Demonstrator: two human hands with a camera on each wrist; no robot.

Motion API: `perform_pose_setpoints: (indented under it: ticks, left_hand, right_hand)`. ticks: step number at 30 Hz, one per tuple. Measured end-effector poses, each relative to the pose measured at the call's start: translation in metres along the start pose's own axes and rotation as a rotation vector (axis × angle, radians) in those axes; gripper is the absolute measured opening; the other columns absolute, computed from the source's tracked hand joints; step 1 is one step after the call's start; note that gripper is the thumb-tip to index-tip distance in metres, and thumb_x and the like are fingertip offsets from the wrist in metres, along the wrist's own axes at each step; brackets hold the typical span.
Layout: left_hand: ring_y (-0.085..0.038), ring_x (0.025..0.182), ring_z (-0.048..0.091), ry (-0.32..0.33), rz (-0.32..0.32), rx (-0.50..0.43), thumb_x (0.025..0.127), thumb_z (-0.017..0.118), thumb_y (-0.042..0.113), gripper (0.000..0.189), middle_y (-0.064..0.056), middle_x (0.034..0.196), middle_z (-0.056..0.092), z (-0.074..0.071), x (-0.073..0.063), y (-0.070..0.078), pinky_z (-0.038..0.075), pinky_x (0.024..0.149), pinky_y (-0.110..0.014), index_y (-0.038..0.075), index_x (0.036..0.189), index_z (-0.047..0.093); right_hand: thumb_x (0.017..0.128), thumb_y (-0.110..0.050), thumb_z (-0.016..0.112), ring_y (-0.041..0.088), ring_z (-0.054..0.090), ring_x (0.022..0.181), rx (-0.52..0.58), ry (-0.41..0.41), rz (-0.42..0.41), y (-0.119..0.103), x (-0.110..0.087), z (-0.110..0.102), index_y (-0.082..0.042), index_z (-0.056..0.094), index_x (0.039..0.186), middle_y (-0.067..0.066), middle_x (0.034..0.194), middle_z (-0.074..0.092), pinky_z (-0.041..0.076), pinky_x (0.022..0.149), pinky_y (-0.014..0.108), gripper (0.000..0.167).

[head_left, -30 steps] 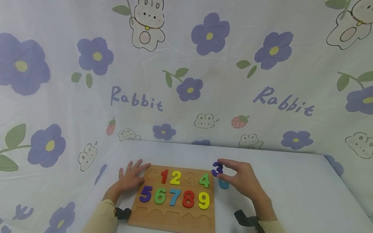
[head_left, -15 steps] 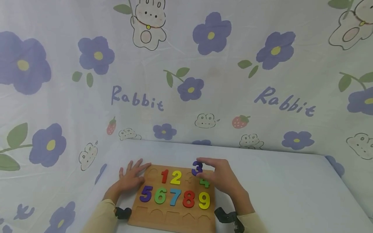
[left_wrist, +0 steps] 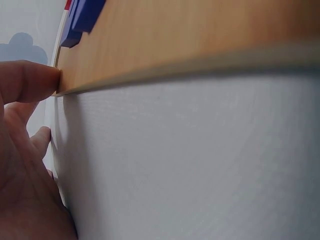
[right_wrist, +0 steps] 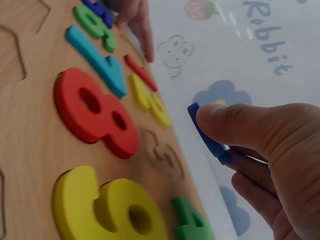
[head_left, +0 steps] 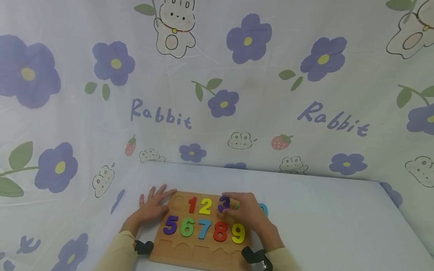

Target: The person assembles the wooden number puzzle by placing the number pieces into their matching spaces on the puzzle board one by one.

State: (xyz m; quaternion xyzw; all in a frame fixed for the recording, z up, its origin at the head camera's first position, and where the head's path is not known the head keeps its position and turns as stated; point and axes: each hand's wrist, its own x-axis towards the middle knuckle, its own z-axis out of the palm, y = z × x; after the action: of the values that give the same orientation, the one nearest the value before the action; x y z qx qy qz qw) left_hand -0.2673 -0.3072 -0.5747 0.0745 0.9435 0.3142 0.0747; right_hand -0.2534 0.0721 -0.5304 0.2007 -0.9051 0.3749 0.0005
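Observation:
My right hand pinches a purple number 3 between thumb and fingers over the top row of the wooden number board. From the right wrist, the piece appears edge-on, apart from the 3-shaped recess. With fingers spread, my left hand rests at the board's upper left edge; its thumb touches the board's side in the left wrist view. Red 1 and yellow 2 sit left of the recess. The green 4 is mostly hidden by my right hand in the head view.
Pieces 5 to 9 fill the middle row, among them a red 8. Shaped recesses line the bottom row. A blue curved piece lies on the white table right of the board, partly hidden. A printed curtain hangs behind.
My right hand has carried the purple 3 leftward from beside the board to over its top row, then lower, toward the 3 recess. My left hand stays put.

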Motion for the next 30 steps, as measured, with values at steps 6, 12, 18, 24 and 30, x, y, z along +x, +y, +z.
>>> perform_pose_setpoints:
  ticks: [6,12,18,24,30]
  left_hand:
    - [-0.061,0.165,-0.008,-0.016,-0.013,0.030,0.096,0.062,0.019,0.070,-0.023,0.182,0.017,-0.001,0.000,0.003,-0.018,0.120,-0.086,0.024,0.165,0.051]
    - [-0.062,0.165,-0.007,0.010,0.012,0.011,0.094,0.062,0.021,0.069,-0.025,0.181,0.020,0.001,0.000,-0.001,-0.017,0.120,-0.086,0.025,0.163,0.053]
    - [-0.063,0.164,-0.007,0.027,0.025,0.007,0.094,0.062,0.024,0.069,-0.025,0.181,0.021,0.003,0.000,-0.005,-0.018,0.119,-0.087,0.028,0.163,0.054]
    - [-0.063,0.164,-0.007,0.038,0.043,0.004,0.095,0.062,0.026,0.067,-0.024,0.181,0.022,0.007,0.003,-0.010,-0.019,0.118,-0.087,0.032,0.162,0.055]
    - [-0.062,0.164,-0.007,0.034,0.039,0.010,0.096,0.062,0.027,0.067,-0.023,0.181,0.021,0.007,0.004,-0.011,-0.020,0.119,-0.086,0.032,0.163,0.054]
  right_hand:
    - [0.093,-0.024,0.089,0.034,0.068,0.138,-0.013,-0.049,0.027,0.006,0.004,0.011,-0.020,0.075,0.142,0.004,0.138,0.078,0.053,0.117,0.060,0.051]
    - [0.096,-0.024,0.086,0.032,0.068,0.136,-0.012,-0.090,0.037,0.010,0.005,0.018,-0.019,0.072,0.145,0.004,0.137,0.078,0.054,0.117,0.057,0.052]
    - [0.096,-0.024,0.086,0.032,0.069,0.135,-0.029,-0.098,0.034,0.013,0.006,0.023,-0.019,0.073,0.144,0.005,0.139,0.077,0.054,0.117,0.057,0.050]
    - [0.096,-0.025,0.086,0.028,0.071,0.130,-0.072,-0.085,0.017,0.013,0.008,0.026,-0.018,0.074,0.144,0.003,0.137,0.078,0.057,0.114,0.053,0.050]
    - [0.096,-0.024,0.086,0.028,0.073,0.124,-0.085,-0.093,0.008,0.010,0.008,0.026,-0.016,0.074,0.142,0.005,0.133,0.079,0.059,0.111,0.052,0.048]
